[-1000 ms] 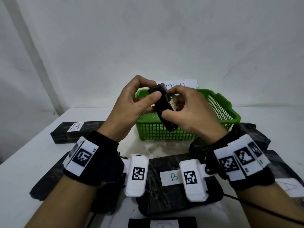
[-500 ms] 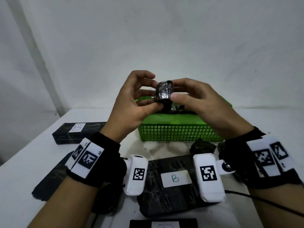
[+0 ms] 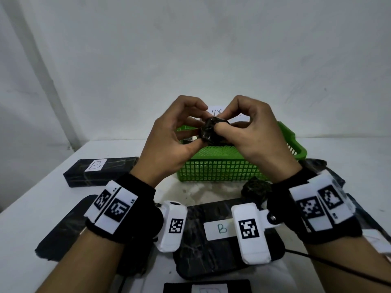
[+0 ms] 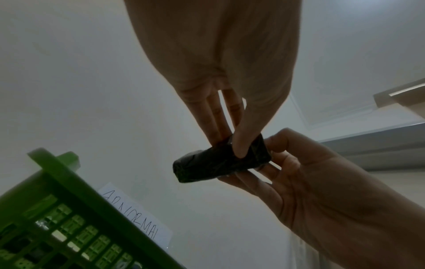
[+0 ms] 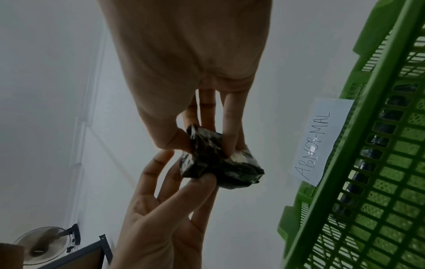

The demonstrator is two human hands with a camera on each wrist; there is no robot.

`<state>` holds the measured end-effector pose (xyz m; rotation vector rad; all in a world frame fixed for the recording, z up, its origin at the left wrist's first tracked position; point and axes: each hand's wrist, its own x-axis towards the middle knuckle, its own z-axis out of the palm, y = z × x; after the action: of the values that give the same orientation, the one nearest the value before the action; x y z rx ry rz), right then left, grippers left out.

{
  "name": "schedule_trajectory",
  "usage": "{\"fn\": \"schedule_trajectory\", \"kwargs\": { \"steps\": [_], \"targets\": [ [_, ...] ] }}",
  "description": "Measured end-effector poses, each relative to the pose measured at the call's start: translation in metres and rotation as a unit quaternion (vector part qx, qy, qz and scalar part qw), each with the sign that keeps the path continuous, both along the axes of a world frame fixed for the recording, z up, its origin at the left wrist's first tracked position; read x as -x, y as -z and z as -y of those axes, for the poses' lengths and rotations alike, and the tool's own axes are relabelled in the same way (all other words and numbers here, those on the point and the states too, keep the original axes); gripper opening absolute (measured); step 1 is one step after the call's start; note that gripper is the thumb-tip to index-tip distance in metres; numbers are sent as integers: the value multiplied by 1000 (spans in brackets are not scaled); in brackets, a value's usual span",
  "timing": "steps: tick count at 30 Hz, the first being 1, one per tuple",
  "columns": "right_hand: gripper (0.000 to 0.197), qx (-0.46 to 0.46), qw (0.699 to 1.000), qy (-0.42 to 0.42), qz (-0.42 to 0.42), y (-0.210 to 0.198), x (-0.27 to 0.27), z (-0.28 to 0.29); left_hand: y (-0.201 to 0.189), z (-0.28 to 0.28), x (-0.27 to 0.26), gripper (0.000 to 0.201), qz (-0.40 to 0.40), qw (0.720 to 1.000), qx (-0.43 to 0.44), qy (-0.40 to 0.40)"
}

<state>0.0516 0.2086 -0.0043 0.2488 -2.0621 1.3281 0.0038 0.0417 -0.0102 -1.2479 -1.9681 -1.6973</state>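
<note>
Head view, left hand (image 3: 169, 142) and right hand (image 3: 254, 140) pinching black block (image 3: 208, 133), end-on

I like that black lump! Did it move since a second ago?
Yes, upward: the black lump earlier overlapped the front wall of the green basket; now it sits above the rim.

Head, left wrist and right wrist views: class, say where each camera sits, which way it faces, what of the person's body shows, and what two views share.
Head: worn on the head, facing forward and down at the table; both forearms show, left hand and right hand pinching a black wrapped block.
Left wrist: on the left wrist, looking along the palm at the fingers; the right hand shows too.
Right wrist: same along the right palm; the left hand shows.
Both wrist views share the block, green basket and ABNORMAL label.
</note>
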Motion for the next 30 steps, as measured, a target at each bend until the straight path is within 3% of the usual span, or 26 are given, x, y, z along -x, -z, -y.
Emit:
{"fn": "schedule_trajectory", "kwargs": {
  "steps": [6,10,13,19,22,26,30],
  "targets": [
    [28,7,998,-36,58,-8,-4,-13,-4,3,-1,40,34,998,-52,3],
    [48,-108,987,-55,106,-10,-8,-28,-4,2,3,35,67,992,-104,3],
    [48,-128,986,-36,99,-11,-11,-31,-1,-2,6,33,116,984,-131,25],
    [38,-83,993,25,76,-21,-27,-46,-14,-33,15,24,148,977,-138,60],
    [46,-56,997,21,56,-32,-46,-60,-37,-54,20,23,144,975,-146,88],
    [73,-117,989,38,87,-56,-52,-87,-62,-90,36,21,163,975,-111,99],
    [64,-180,971,99,122,-73,-37,-107,-74,-124,52,25,208,971,-73,93]
  ]
}}
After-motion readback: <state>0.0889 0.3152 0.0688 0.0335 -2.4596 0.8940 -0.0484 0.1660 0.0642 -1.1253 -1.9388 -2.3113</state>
